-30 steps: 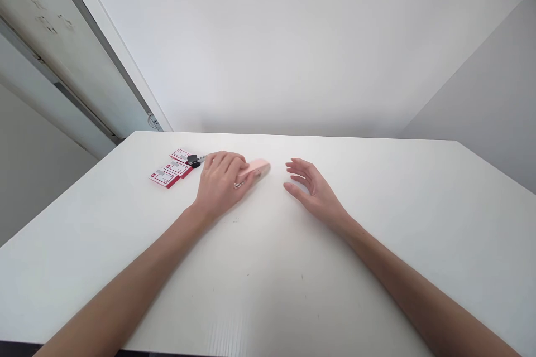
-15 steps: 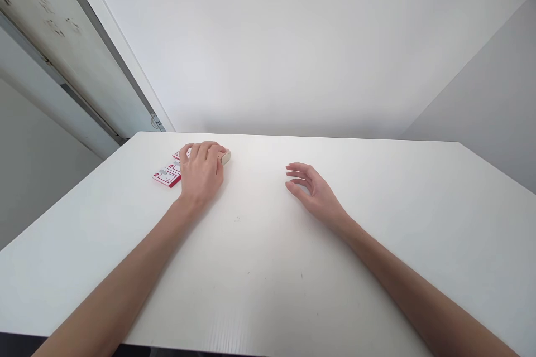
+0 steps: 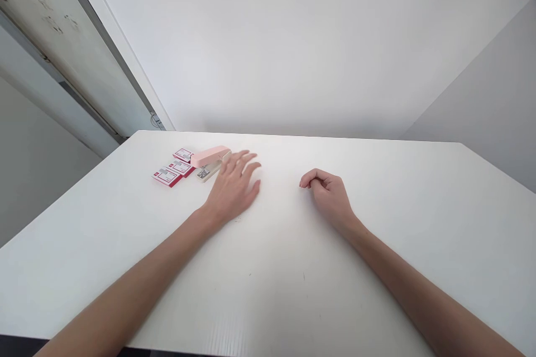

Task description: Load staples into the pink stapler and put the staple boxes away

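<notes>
A pink stapler (image 3: 209,159) lies on the white table (image 3: 377,223) at the far left, right beside three small red-and-white staple boxes (image 3: 172,169). My left hand (image 3: 234,187) hovers just right of the stapler, palm down, fingers spread, holding nothing. My right hand (image 3: 329,194) rests on the table near the middle, fingers curled into a loose fist with nothing visible in them.
A plain white wall runs behind the table's far edge. A door frame (image 3: 104,61) and a grey panel stand at the left. The table's near edge lies at the bottom of the view.
My left hand carried the stapler left to the boxes, let go of it and drew back to the right. My right hand's fingers curled shut.
</notes>
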Motion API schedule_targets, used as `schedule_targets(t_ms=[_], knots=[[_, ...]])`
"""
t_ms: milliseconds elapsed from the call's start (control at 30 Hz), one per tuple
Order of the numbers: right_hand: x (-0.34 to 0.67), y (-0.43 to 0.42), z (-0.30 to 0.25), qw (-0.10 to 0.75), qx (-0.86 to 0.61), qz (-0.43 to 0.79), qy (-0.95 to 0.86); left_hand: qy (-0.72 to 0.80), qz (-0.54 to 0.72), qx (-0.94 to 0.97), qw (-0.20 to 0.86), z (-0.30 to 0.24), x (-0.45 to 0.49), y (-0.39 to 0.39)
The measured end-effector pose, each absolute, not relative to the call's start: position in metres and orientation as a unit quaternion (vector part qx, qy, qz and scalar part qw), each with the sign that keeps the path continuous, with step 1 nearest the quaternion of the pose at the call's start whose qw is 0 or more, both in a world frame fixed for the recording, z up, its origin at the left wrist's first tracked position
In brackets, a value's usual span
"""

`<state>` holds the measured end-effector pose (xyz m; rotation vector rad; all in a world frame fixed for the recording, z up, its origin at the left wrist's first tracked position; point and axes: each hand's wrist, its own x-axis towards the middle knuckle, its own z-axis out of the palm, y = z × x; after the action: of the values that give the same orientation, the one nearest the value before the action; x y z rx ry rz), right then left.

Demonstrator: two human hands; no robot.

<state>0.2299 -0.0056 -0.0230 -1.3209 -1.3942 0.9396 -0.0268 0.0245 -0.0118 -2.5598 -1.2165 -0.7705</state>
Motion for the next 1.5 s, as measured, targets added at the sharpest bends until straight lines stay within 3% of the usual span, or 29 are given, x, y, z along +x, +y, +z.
schedule_targets(t_ms=[167,400,500,667,867,1500], knots=[[0.23,-0.005,-0.023,0.479,-0.545,0.389,-0.568,-0.57,-0.36,-0.716,0.182,0.01,-0.055,0.04],[0.231,-0.006,-0.024,0.472,-0.544,0.398,-0.568,-0.656,-0.4,-0.639,-0.016,0.021,-0.089,0.045],[0.232,-0.006,-0.024,0.473,-0.541,0.404,-0.566,-0.657,-0.441,-0.611,-0.032,0.013,-0.11,0.045],[0.233,-0.005,-0.024,0.467,-0.539,0.41,-0.569,-0.607,-0.312,-0.723,0.109,0.004,-0.153,0.038],[0.233,-0.005,-0.025,0.47,-0.529,0.413,-0.574,-0.548,-0.159,-0.812,0.121,0.007,-0.163,0.027],[0.235,-0.009,-0.026,0.47,-0.515,0.401,-0.594,-0.582,-0.126,-0.794,0.126,0.016,-0.163,-0.023]])
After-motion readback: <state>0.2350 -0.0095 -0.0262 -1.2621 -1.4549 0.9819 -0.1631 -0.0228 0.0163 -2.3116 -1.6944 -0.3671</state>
